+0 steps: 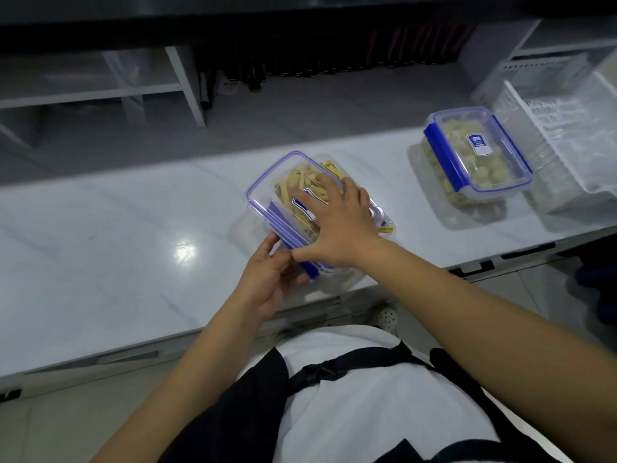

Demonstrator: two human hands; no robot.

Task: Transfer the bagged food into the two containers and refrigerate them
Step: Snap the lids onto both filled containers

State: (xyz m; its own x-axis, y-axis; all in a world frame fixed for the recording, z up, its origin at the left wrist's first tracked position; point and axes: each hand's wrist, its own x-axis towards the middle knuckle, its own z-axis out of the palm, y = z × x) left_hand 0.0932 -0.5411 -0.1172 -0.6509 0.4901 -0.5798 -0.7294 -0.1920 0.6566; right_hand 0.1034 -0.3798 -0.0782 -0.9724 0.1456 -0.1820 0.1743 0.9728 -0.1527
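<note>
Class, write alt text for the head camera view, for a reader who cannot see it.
A person's right hand presses flat on the lid of a clear container of pale food sticks on a white counter, while the left hand pinches its blue side clip. A second container, lid on and full of pale chunks, stands farther right.

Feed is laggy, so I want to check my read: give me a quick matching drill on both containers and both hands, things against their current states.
Things:
1. near container
2. far container
3. right hand
4. left hand

States:
A. fingers at a blue side clip
B. lid on, clips down, untouched
C. pressing flat on a lid
D. holds stick-shaped food, lid being fitted

Pairs: 1-D, 2-B, 3-C, 4-A
</note>
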